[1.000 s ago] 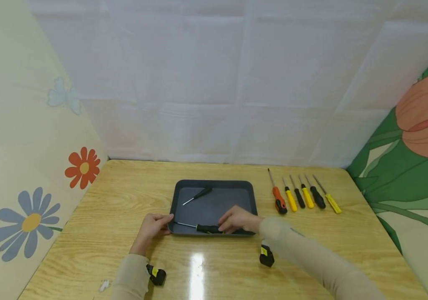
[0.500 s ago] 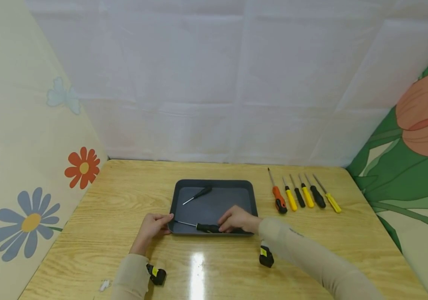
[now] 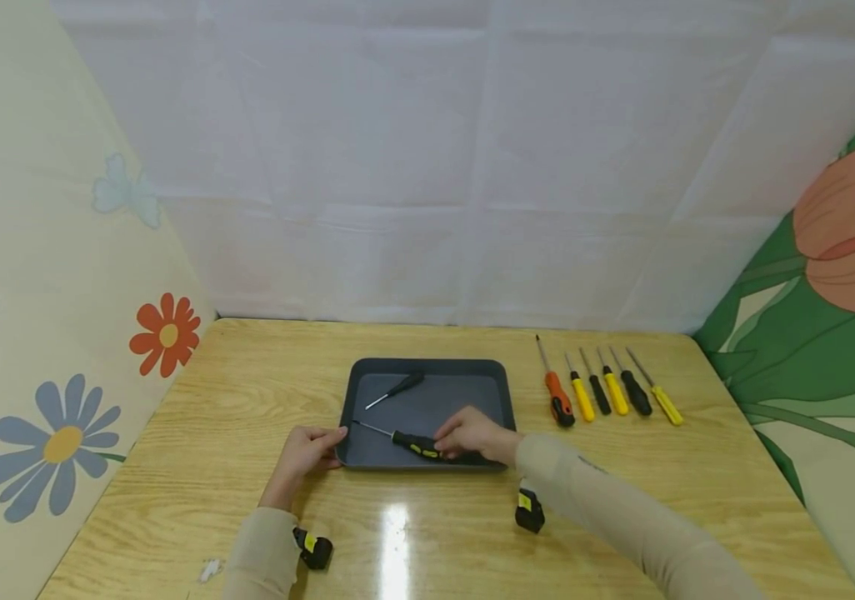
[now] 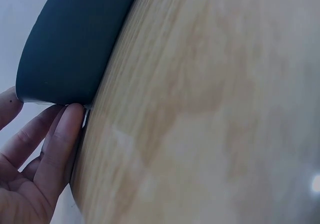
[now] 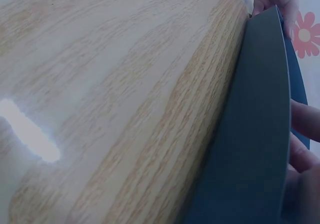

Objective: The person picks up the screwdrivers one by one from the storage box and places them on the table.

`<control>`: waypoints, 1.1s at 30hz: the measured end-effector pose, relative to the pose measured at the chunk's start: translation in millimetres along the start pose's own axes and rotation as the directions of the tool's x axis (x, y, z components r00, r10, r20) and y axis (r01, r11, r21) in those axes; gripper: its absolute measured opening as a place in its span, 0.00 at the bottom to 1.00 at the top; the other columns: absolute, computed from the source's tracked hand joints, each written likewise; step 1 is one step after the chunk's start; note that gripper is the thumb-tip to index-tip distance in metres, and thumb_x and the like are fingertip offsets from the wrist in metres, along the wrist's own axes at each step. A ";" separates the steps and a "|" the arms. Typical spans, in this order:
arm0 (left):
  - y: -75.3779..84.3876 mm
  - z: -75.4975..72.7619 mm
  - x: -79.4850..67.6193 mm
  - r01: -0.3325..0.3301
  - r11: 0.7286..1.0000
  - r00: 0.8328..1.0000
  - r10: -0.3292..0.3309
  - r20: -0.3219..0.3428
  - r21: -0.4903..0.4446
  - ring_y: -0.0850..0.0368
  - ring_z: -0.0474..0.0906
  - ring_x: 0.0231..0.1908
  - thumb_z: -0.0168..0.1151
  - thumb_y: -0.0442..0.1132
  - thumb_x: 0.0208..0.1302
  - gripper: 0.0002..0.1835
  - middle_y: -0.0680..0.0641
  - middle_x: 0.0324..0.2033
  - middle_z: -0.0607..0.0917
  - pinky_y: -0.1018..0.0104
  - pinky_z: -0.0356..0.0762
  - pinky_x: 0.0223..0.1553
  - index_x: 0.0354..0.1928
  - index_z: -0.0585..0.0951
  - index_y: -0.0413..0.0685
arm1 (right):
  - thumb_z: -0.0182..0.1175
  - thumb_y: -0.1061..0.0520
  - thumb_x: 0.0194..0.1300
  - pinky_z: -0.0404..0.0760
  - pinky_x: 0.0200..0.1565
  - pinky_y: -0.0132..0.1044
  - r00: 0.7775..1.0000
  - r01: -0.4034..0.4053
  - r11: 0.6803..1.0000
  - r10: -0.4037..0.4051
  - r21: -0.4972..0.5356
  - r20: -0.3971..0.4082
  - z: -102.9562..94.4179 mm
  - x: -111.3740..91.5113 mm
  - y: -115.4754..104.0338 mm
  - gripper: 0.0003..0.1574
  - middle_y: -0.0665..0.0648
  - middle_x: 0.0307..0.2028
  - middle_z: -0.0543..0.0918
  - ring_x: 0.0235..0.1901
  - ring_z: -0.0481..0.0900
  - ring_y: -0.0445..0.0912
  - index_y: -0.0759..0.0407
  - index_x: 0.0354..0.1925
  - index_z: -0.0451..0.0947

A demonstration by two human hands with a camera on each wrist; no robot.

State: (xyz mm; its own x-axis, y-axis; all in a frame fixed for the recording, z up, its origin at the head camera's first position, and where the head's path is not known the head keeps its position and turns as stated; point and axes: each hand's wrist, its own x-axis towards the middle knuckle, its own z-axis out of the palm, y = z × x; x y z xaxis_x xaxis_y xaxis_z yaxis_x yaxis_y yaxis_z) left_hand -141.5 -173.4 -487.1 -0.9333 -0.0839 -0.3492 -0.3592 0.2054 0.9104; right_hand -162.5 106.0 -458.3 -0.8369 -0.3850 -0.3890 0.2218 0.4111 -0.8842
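A dark grey tray (image 3: 427,417) lies on the table. My left hand (image 3: 306,450) grips its near left corner, thumb on the rim; the left wrist view shows fingers (image 4: 62,139) at the outer wall. Inside the tray, my right hand (image 3: 472,437) holds the handle end of a black-and-yellow screwdriver (image 3: 414,444), whose shaft points left and slightly away. A smaller black screwdriver (image 3: 403,385) lies farther back in the tray. In the right wrist view the tray wall hides most of my right fingers (image 5: 304,119) and the screwdriver.
Right of the tray lies a row of several screwdrivers, from an orange-and-black one (image 3: 558,400) to a yellow one (image 3: 666,405). A white scrap (image 3: 210,570) lies on the wooden table (image 3: 270,367) at the near left. A white sheet (image 3: 427,167) hangs behind.
The black-and-yellow screwdriver has swung, its tip moving away from the near wall, and its handle has turned to show yellow marks. The right hand has shifted slightly; the left stays at the corner.
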 end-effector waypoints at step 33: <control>0.6 0.3 0.6 0.012 1.000 1.000 -0.012 -0.001 -0.019 0.59 0.76 0.21 0.60 0.34 0.60 0.15 0.47 0.21 0.80 0.64 0.82 0.26 0.39 0.80 0.24 | 0.57 0.72 0.57 0.82 0.38 0.41 0.997 0.004 0.991 0.006 0.134 -0.077 -3.6 2.2 -4.5 0.13 0.66 0.42 0.78 0.36 0.81 0.54 0.76 0.43 0.77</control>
State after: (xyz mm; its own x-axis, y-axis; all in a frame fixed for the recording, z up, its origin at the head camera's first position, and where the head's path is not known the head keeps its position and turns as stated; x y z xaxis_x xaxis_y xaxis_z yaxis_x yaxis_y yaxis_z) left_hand -142.3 -173.1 -486.8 -0.9288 -0.0872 -0.3602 -0.3704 0.1857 0.9101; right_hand -167.2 106.3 -454.3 -0.8714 -0.3182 -0.3734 0.2832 0.2954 -0.9124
